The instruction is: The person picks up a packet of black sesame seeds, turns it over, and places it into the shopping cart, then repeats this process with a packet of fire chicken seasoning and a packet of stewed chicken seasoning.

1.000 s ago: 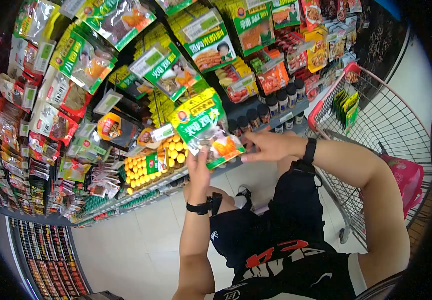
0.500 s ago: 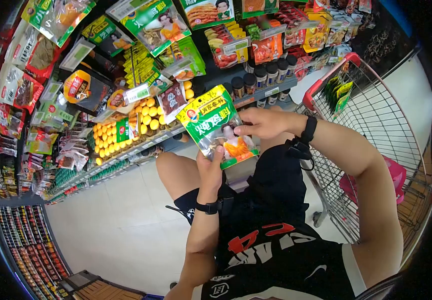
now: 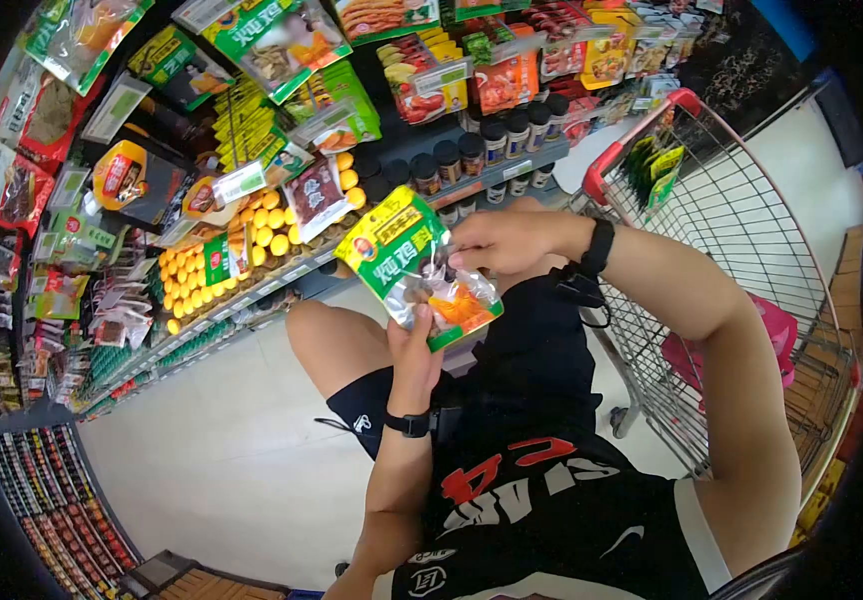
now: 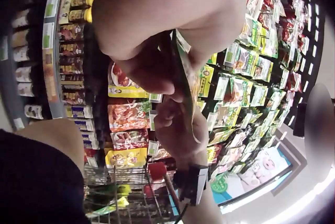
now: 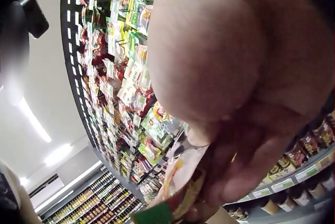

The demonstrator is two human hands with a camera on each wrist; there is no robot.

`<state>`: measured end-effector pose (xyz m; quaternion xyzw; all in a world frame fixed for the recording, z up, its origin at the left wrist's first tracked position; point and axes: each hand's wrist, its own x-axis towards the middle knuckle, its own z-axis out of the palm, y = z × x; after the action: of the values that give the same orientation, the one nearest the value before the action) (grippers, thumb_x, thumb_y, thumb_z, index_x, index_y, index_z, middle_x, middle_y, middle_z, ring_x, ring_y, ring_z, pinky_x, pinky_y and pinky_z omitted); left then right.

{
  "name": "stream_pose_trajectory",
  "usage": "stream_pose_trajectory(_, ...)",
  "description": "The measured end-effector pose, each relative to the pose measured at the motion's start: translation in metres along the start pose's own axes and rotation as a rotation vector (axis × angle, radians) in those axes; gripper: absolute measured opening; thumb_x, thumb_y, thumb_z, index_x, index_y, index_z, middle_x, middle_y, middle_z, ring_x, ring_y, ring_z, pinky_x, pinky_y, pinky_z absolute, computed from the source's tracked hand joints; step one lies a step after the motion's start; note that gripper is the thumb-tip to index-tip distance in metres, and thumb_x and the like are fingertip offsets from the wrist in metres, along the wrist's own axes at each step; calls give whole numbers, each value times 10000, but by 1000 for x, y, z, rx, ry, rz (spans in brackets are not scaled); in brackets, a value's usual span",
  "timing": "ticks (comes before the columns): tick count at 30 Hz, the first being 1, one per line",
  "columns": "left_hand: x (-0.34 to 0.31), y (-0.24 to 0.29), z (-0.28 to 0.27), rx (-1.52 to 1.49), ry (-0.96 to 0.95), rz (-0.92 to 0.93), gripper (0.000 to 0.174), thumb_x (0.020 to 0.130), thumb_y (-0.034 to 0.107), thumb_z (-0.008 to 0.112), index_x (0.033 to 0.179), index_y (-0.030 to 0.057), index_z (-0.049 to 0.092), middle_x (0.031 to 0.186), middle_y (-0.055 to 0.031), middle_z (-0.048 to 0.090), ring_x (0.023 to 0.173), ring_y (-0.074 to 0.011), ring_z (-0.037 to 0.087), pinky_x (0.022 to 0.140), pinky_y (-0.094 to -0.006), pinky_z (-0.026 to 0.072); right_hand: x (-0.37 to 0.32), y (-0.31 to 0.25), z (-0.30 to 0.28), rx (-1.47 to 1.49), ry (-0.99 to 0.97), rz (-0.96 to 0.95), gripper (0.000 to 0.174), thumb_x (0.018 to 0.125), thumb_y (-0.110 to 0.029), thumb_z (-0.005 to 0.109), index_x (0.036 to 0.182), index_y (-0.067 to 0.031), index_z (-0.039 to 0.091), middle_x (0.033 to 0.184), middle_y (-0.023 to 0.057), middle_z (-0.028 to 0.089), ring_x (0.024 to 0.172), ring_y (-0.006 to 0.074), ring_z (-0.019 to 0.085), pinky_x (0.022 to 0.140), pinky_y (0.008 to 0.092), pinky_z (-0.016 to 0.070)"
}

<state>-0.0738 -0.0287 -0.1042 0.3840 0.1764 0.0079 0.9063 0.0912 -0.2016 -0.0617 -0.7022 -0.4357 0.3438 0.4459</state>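
A yellow-and-green spice packet with a clear window and a chicken picture is held in front of the person's lap. The left hand grips its lower edge, thumb across the front and fingers behind. At the packet's right edge, the right hand pinches it, thumb on the front. In the left wrist view, the packet appears edge-on between the left hand above and the right hand below. The right wrist view shows the right hand covering much of the packet.
Shelves of hanging seasoning packets rise ahead and left. Below them are yellow-capped bottles, a dark-red packet and dark-lidded jars. A shopping cart with several green packets and a pink bag stands to the right.
The packet has come away from the shelf toward the lap in the left hand. The right hand has moved from near its lower corner to pinch its right edge. The view has shifted.
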Motion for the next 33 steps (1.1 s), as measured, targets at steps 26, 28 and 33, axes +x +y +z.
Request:
stream_pose_trajectory(26, -9, -7, -23, 168, -42, 86, 399, 901, 90, 675, 1250, 0, 505, 1168, -72, 592, 1037, -155, 592, 904, -332, 501, 2, -11, 3, 136, -109, 100, 258, 935, -252, 599, 855, -7, 608, 712, 44, 611, 646, 144, 583, 584, 321, 472)
stream_pose_trajectory(28, -9, -8, -23, 249, 5, 131, 351, 898, 51, 665, 1218, -17, 535, 1161, -74, 597, 1027, -145, 591, 913, -319, 489, 2, -10, 1, -194, -48, 70, 274, 906, -259, 618, 794, -10, 593, 661, 81, 600, 619, 185, 597, 563, 359, 456)
stream_pose_trajectory(33, -7, -7, -9, 503, 100, 334, 348, 926, 84, 643, 1229, -37, 521, 1179, -86, 600, 1053, -156, 587, 937, -305, 458, -3, -9, 8, -339, 113, 47, 305, 877, -299, 661, 781, -25, 569, 699, 110, 649, 643, 243, 657, 580, 391, 476)
